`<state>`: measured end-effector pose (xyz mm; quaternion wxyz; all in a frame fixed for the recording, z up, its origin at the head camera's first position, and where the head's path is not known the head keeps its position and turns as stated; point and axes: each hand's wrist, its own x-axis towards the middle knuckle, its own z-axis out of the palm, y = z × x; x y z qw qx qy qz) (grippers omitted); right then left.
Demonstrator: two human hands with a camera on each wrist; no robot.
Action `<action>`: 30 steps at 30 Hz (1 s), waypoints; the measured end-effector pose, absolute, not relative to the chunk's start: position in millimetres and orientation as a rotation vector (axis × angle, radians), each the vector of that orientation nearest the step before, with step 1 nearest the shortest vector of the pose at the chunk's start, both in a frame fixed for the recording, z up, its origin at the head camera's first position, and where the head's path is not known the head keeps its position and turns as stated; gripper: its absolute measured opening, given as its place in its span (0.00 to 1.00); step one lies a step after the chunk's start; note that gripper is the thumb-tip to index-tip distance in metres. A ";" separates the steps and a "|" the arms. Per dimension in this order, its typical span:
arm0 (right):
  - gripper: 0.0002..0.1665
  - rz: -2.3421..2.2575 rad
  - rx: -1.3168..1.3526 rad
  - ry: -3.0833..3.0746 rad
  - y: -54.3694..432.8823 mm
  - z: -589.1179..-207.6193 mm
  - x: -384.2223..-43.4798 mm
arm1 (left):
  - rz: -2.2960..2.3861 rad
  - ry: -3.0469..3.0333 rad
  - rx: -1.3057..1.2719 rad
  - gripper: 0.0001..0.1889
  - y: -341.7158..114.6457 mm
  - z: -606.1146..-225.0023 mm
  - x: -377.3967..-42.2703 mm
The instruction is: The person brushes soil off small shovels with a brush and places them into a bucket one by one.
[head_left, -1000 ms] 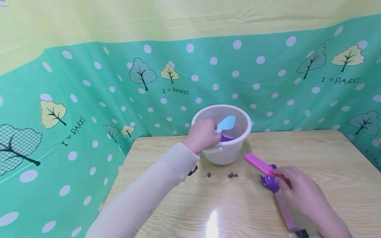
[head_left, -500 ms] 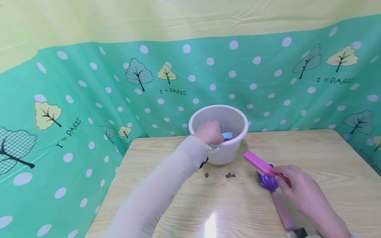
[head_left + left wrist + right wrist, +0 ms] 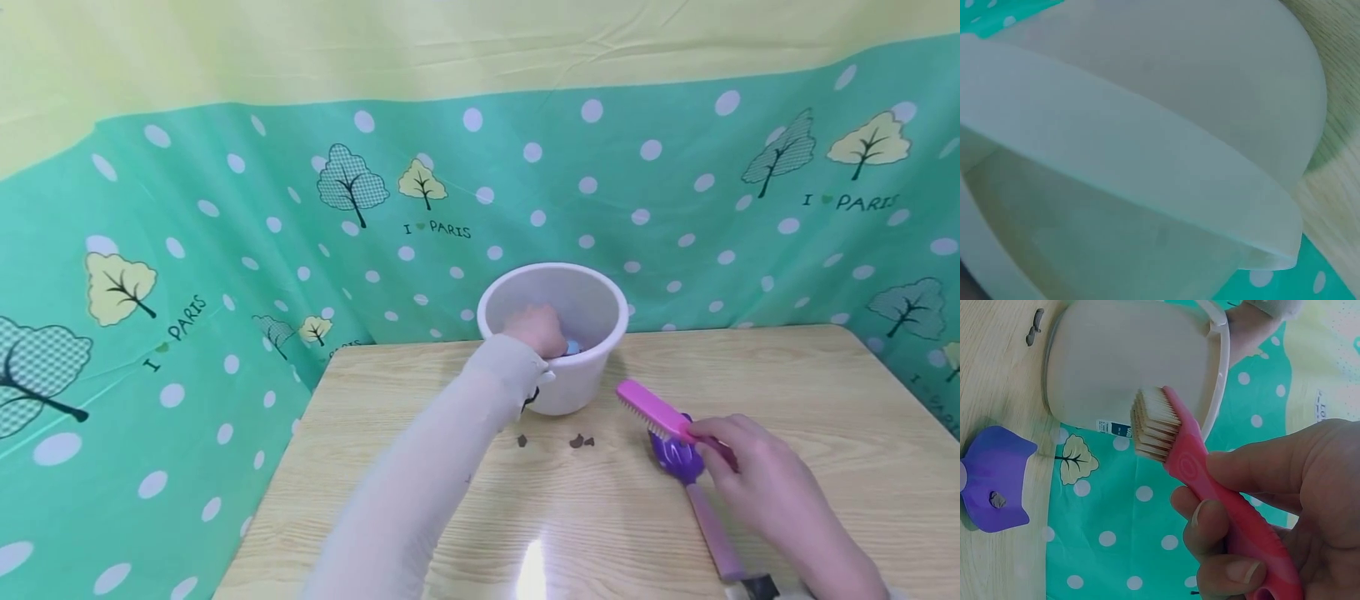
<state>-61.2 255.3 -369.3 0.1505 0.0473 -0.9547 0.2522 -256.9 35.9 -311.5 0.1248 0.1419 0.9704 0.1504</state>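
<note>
My left hand (image 3: 536, 329) reaches down inside a white bucket (image 3: 570, 392), its fingers curled. Beside its fingers a bit of a light blue trowel (image 3: 573, 347) shows; the hand hides the rest. The left wrist view holds only the bucket's rim and wall (image 3: 1135, 137). Out on the right, my right hand (image 3: 765, 483) grips a pink brush (image 3: 1222, 512) by the handle, pale bristles facing away from the palm. Under the brush a purple shovel (image 3: 677, 460) with a mauve handle (image 3: 712, 529) lies on the table, a small dark lump (image 3: 997, 500) on its blade.
Several small dark bits (image 3: 577, 442) lie on the wooden table (image 3: 375, 467) in front of the bucket. A green dotted cloth (image 3: 420, 283) hangs behind and at the left of the table. A light patch glares near the table's front.
My left hand has lowered the light blue trowel deeper into the bucket, so little of it shows. The right hand and brush have stayed nearly still.
</note>
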 end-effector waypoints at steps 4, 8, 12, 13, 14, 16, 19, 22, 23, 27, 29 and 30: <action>0.16 0.717 0.147 -2.723 255.6 -369.2 -60.6 | 0.332 2.879 0.450 0.03 34.7 -311.6 -256.7; 0.16 0.718 0.150 -2.721 256.0 -368.4 -60.5 | 0.277 2.901 0.450 0.05 33.9 -311.8 -258.0; 0.16 0.717 0.143 -2.730 257.4 -367.2 -59.6 | 0.241 2.928 0.484 0.06 33.8 -310.6 -259.7; 0.16 0.712 0.138 -2.732 258.1 -366.9 -59.3 | 0.233 2.939 0.492 0.07 33.8 -310.1 -259.9; 0.16 0.710 0.131 -2.737 258.7 -366.6 -59.0 | 0.233 2.949 0.497 0.08 33.7 -309.4 -259.8; 0.16 0.707 0.116 -2.746 260.1 -365.6 -58.5 | 0.210 2.977 0.513 0.09 33.2 -308.2 -259.0; 0.16 0.700 0.095 -2.755 262.3 -364.9 -58.1 | 0.180 3.028 0.565 0.10 31.0 -304.7 -255.1; 0.17 0.712 0.096 -2.746 264.6 -364.5 -57.7 | 0.172 3.084 0.657 0.10 27.5 -299.7 -247.4; 0.17 0.713 0.100 -2.737 265.5 -364.5 -57.5 | 0.184 3.104 0.689 0.11 26.2 -298.0 -244.4; 0.17 0.714 0.115 -2.709 268.5 -363.5 -57.7 | 0.145 3.203 0.801 0.13 19.5 -294.4 -231.7; 0.17 0.706 0.112 -2.702 269.6 -362.8 -57.6 | 0.102 3.257 0.861 0.13 15.5 -295.5 -225.1; 0.17 0.702 0.108 -2.701 270.1 -362.5 -57.6 | 0.078 3.286 0.895 0.12 13.5 -297.0 -221.7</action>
